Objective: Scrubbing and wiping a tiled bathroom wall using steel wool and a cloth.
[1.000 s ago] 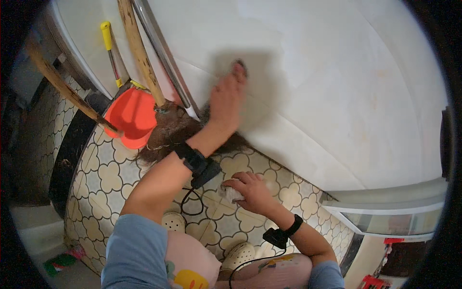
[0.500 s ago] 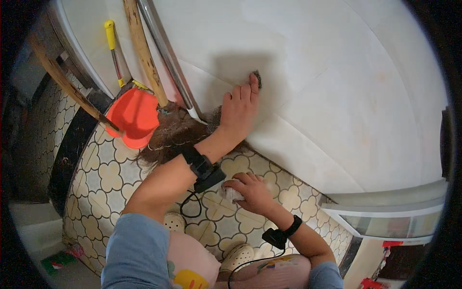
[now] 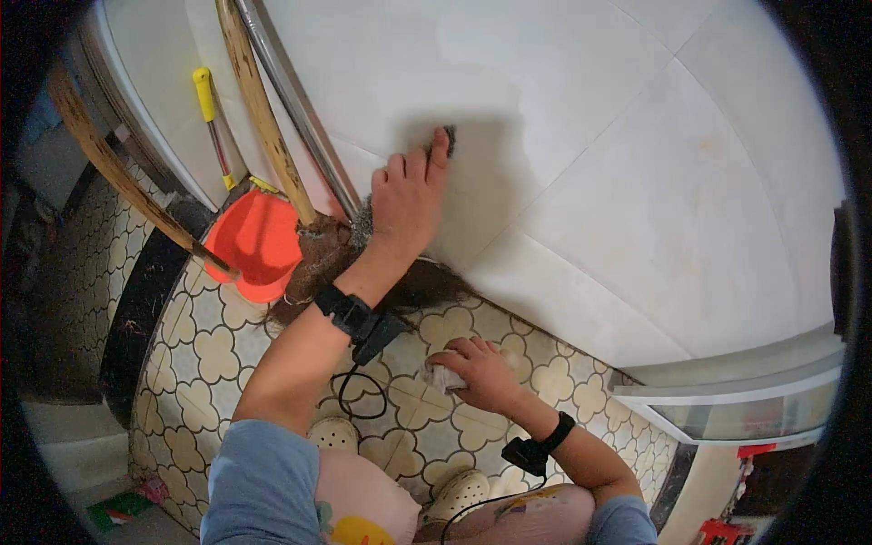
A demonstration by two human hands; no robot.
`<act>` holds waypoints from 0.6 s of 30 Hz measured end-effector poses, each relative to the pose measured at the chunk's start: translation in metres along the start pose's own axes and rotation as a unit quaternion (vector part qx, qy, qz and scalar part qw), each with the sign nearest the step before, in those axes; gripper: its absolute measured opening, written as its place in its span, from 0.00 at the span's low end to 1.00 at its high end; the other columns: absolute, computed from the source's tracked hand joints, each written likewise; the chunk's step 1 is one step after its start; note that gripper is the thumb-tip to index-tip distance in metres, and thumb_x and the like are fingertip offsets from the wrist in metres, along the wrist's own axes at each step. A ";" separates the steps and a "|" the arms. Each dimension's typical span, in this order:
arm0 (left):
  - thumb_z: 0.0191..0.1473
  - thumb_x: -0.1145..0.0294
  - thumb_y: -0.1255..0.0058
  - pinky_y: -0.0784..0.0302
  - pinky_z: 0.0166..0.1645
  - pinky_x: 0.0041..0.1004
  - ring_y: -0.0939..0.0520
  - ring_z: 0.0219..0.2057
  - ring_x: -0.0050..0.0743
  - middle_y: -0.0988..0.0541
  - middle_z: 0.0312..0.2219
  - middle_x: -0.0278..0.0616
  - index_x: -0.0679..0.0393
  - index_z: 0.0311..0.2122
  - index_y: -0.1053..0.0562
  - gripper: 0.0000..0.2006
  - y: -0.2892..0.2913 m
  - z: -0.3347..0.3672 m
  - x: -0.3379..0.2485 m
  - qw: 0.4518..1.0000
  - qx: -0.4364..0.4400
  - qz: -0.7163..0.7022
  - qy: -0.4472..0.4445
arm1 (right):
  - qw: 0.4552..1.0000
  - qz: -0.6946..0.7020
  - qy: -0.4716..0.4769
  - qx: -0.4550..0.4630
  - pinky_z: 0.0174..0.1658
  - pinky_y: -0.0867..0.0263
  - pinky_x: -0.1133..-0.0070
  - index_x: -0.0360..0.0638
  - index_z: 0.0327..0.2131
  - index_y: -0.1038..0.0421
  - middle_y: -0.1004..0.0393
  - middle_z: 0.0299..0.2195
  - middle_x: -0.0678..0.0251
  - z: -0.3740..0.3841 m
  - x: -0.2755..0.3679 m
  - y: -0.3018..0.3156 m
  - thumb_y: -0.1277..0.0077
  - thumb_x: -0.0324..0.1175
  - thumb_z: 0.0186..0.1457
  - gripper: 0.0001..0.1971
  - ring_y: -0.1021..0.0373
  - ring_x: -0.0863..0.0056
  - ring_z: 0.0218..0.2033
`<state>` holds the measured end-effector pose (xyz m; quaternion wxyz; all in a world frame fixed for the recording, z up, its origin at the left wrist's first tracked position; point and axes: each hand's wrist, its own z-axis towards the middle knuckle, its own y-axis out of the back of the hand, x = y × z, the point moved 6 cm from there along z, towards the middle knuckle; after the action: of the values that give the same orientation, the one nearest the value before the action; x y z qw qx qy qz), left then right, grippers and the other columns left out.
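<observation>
My left hand (image 3: 407,198) is pressed against the white tiled wall (image 3: 618,163), its fingers closed over a dark grey, fuzzy scouring pad (image 3: 451,140). Most of the pad is hidden beneath the palm; bits of grey show past the fingertips and beside the wrist. Lower down, over the floor, my right hand (image 3: 488,378) is closed round a crumpled white cloth (image 3: 442,376). Just left of my left hand, a broom (image 3: 329,250) with a wooden handle and brown bristles leans on the wall, alongside a metal pole (image 3: 304,109) that reaches down behind my hand.
An orange-red dustpan (image 3: 257,245) stands in the corner, a yellow-handled tool (image 3: 207,104) above it. A curved wooden stick (image 3: 127,177) slants down to the dustpan. At right is a white-framed glass panel (image 3: 736,413). Patterned tiles (image 3: 400,413) cover the floor under my feet.
In the picture, my left hand and the scouring pad have shifted left along the wall, past the lower end of the metal pole. My right hand keeps the cloth and has barely moved.
</observation>
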<state>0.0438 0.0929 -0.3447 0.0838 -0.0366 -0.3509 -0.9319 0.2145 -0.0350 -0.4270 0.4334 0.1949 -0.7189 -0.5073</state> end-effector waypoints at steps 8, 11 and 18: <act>0.51 0.71 0.56 0.27 0.35 0.41 0.27 0.33 0.49 0.30 0.31 0.50 0.70 0.58 0.48 0.30 -0.021 0.023 0.081 0.946 -0.007 -0.114 0.304 | 0.999 -0.004 -0.028 0.032 0.48 0.41 0.64 0.61 0.47 0.34 0.34 0.44 0.65 -0.009 -0.010 -0.004 0.39 0.31 0.36 0.30 0.37 0.60 0.46; 0.53 0.71 0.57 0.27 0.35 0.41 0.26 0.35 0.51 0.29 0.33 0.53 0.72 0.58 0.51 0.31 -0.030 0.009 0.062 0.940 0.048 -0.158 0.299 | 1.000 0.002 -0.016 0.012 0.47 0.42 0.66 0.59 0.46 0.33 0.33 0.42 0.66 -0.011 -0.009 -0.006 0.40 0.29 0.35 0.29 0.36 0.61 0.46; 0.54 0.72 0.59 0.28 0.34 0.40 0.27 0.33 0.51 0.30 0.31 0.54 0.72 0.59 0.52 0.30 -0.010 0.011 0.030 0.967 0.039 -0.175 0.181 | 1.000 -0.005 -0.013 0.018 0.46 0.42 0.66 0.60 0.46 0.34 0.32 0.42 0.67 -0.004 -0.007 -0.008 0.37 0.32 0.34 0.30 0.36 0.62 0.45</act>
<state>0.0129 0.1036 -0.3394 -0.0167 0.1981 -0.3673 -0.9086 0.2207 -0.0356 -0.4367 0.4180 0.2000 -0.7322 -0.4992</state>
